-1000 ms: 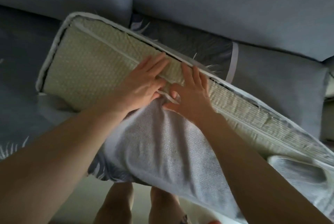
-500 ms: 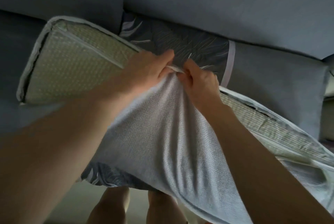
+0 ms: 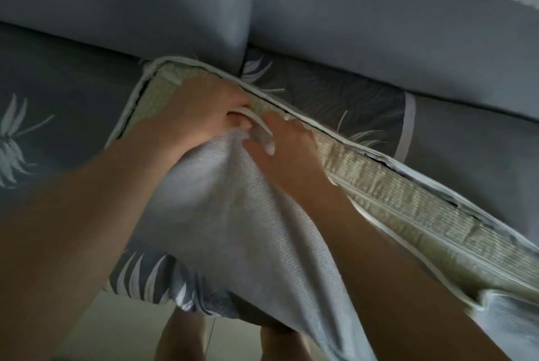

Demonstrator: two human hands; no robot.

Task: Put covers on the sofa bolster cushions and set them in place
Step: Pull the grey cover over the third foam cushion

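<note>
item: bolster cushion (image 3: 408,209), long, pale green woven face, white piping; laid slantwise across the sofa seat (image 3: 58,92), its far end close to the rear edge of the seat under the sofa back (image 3: 350,25), its other end carried off past the front edge at the right of the view.

item: cover (image 3: 233,229), grey knit on the side shown, leaf-printed on the side folded under at the front edge of the seat; draped over the middle of the cushion and hung down towards the floor. the far end of the cushion and the long right stretch are seen uncovered.

item: left hand (image 3: 201,115), closed; the white hem of the cover is pinched in its curled fingers, over the far end of the cushion.

item: right hand (image 3: 288,153), just beside the left, laid on the cover with thumb out and fingers bent at the hem. whether the hem is truly gripped or only pressed cannot be told.

step in hand, as judged: the mouth of the cover is being opened and worked over the far end of the cushion. the task is judged to be at an early to middle stage.

handling note: the hem is best held by both hands at its two sides, so the mouth is kept wide. the corner of the cushion is to be seated fully in the cover's corner before anything is drawn along. the fabric is then to be fed evenly, side by side, or bunching at the piping is likely.
</note>
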